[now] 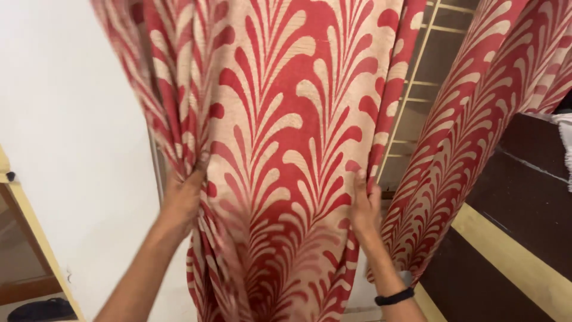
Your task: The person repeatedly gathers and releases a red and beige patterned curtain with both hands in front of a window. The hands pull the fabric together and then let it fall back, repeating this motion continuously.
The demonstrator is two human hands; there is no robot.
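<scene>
Both forearms are raised from the bottom of the view toward a hanging red-and-cream curtain (286, 137) with a leaf-frond pattern. Its gathered left edge is gripped by the left hand (183, 194), the fingers closed around a bunch of folds. Its right edge is held by the right hand (364, 206), where the fingers are laid flat along the cloth and the thumb is hidden behind it, so a pinch is suggested but cannot be seen fully. Between the two hands the panel is spread wide and hangs down past the wrists. A black wristband (393, 296) is worn on the right forearm, below the hand. Just right of the right hand, a second curtain panel (471, 143) of the same pattern is draped at a slant, apart from the held one. Above the right hand, in the gap between the panels, a window grille (420, 83) with pale bars is seen. Further right of it, dark brown furniture (524, 197) with a pale yellow band is found. Left of the left hand, a white wall (71, 149) is shown, and beyond it a pale yellow frame (36, 238).
</scene>
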